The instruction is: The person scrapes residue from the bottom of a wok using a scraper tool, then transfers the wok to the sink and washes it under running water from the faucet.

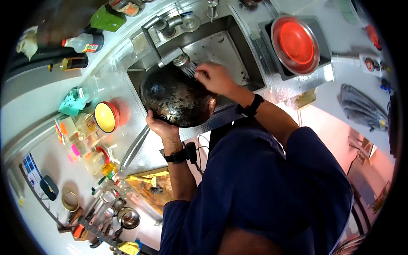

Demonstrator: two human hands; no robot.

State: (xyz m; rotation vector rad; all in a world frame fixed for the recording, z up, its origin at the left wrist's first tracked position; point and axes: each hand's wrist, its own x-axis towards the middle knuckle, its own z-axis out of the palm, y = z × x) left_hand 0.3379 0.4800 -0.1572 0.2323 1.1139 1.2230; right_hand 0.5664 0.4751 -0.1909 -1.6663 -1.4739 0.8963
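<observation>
A wok with a blackened, scuffed underside is tilted over the front left of the sink. My left hand grips its rim at the lower left, and a long metal handle sticks out past that hand. Water streams from the faucet head onto the wok's upper edge. Beside the stream is my right hand, its fingers curled over the wok's right side. Whether those fingers hold anything is hidden.
Right of the sink, a red bowl sits inside a metal bowl on a grey tray. A yellow-lined bowl and several jars stand left. Below them lie a cutting board and a utensil rack. Bottles line the upper left ledge.
</observation>
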